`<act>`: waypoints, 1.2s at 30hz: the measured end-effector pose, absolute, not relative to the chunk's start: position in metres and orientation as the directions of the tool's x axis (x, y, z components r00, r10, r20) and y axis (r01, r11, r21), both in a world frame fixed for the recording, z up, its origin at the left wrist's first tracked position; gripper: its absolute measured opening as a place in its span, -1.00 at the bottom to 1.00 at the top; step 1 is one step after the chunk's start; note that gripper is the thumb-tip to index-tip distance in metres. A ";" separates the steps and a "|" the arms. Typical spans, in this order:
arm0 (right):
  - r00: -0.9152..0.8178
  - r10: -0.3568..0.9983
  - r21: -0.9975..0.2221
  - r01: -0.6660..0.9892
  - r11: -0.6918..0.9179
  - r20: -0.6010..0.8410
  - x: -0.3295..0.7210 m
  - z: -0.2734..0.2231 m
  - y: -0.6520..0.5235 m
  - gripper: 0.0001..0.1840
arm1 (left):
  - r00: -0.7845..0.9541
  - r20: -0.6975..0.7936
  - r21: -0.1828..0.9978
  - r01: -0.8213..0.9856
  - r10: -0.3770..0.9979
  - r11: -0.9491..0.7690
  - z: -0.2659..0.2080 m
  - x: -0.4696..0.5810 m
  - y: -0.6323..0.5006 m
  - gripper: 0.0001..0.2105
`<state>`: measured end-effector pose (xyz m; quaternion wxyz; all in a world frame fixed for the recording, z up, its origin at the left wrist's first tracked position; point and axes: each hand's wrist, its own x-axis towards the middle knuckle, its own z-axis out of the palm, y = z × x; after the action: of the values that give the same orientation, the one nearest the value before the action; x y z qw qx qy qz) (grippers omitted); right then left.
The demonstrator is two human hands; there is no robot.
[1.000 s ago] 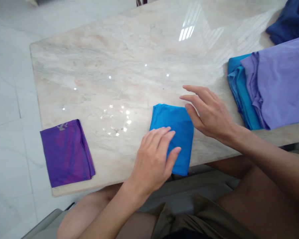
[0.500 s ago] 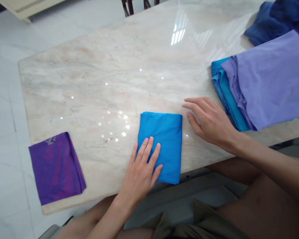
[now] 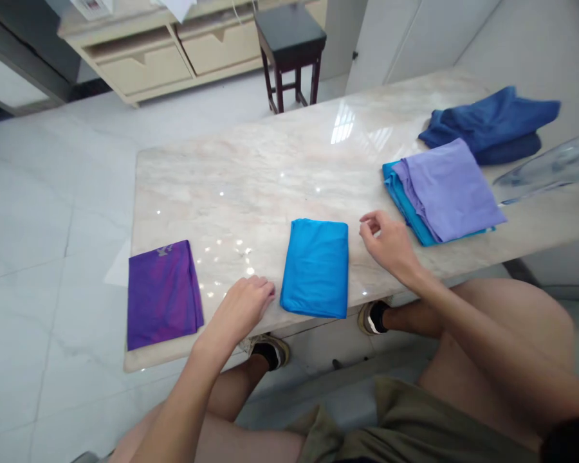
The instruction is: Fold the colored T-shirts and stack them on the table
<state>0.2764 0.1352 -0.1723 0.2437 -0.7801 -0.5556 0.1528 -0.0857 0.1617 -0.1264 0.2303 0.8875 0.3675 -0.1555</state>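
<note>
A flat, folded bright blue cloth [image 3: 316, 267] lies near the table's front edge, between my two hands. My left hand [image 3: 248, 302] is just left of it, off the fabric, fingers loosely bent and holding nothing; its thumb is hidden. On the other side my right hand [image 3: 388, 241] hovers with loosely curled fingers, a gap showing between them, and nothing in it. Close by my right hand is a pile with a folded lavender cloth [image 3: 453, 193] on top of a teal cloth [image 3: 422, 231]. A folded purple cloth [image 3: 161, 299] with a grey mark rests at the left end.
A crumpled dark blue garment [image 3: 487, 125] lies behind the pile on the marble table [image 3: 212, 161]. Right of the pile is a clear plastic bottle [image 3: 550, 167] on its side. Beyond the table stand a dark stool [image 3: 292, 38] and a cream cabinet [image 3: 145, 67].
My left hand has come off the blue cloth and moved left. My right hand's fingers have curled more. The view has tilted up and back, bringing the stool, cabinet and bottle into sight.
</note>
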 end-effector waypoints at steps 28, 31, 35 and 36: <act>0.493 0.760 -0.738 0.297 -0.605 -0.424 0.174 -0.095 0.063 -0.66 | 0.574 -0.248 0.314 0.810 0.781 -0.496 -0.092 -0.148 0.121 -0.75; 0.523 0.747 -0.770 0.240 -0.592 -0.411 0.194 -0.068 0.065 -0.62 | 0.584 -0.276 0.269 0.810 0.763 -0.521 -0.093 -0.136 0.125 -0.72; 0.563 0.766 -0.782 0.307 -0.542 -0.310 0.220 -0.035 0.054 -0.68 | 0.616 -0.276 0.254 0.787 0.738 -0.562 -0.092 -0.114 0.132 -0.71; 0.561 0.774 -0.783 0.322 -0.532 -0.295 0.227 -0.027 0.050 -0.70 | 0.625 -0.273 0.256 0.780 0.731 -0.571 -0.091 -0.107 0.134 -0.71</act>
<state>0.2271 0.0498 -0.0273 0.3470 -0.8124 -0.3371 0.3254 -0.1073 0.1340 -0.0910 0.1778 0.8837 0.4276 -0.0682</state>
